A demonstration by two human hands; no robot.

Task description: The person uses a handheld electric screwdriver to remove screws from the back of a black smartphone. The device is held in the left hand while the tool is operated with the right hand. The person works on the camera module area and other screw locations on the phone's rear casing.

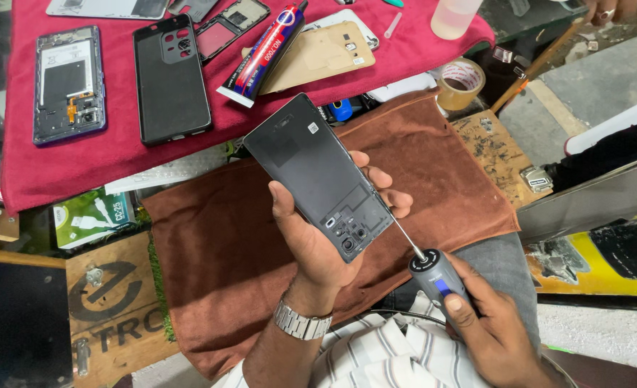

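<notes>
- The left hand (311, 244) was clenched round a dark phone (318, 174), back cover off, holding it tilted above the brown towel (218, 251), camera end toward the person.
- The right hand (487, 327) was closed on a grey electric screwdriver (437, 276); its thin bit (405, 235) reached the phone's lower right edge, beside the left fingertips (397, 205).
- Beyond the towel, on a red cloth (117, 154), lay an opened phone frame (68, 84), a black case (171, 79), a glue tube (264, 52) and a tan back cover (326, 54). A tape roll (461, 82) sat off the towel's far right corner.
- Risks, as I judged them: the bit, meeting the phone at a slant, could slip off a screw head and score the board or jab the nearby fingers. Held in the air, the phone could twist in the grip, and a freed screw could drop into the towel and be lost.
</notes>
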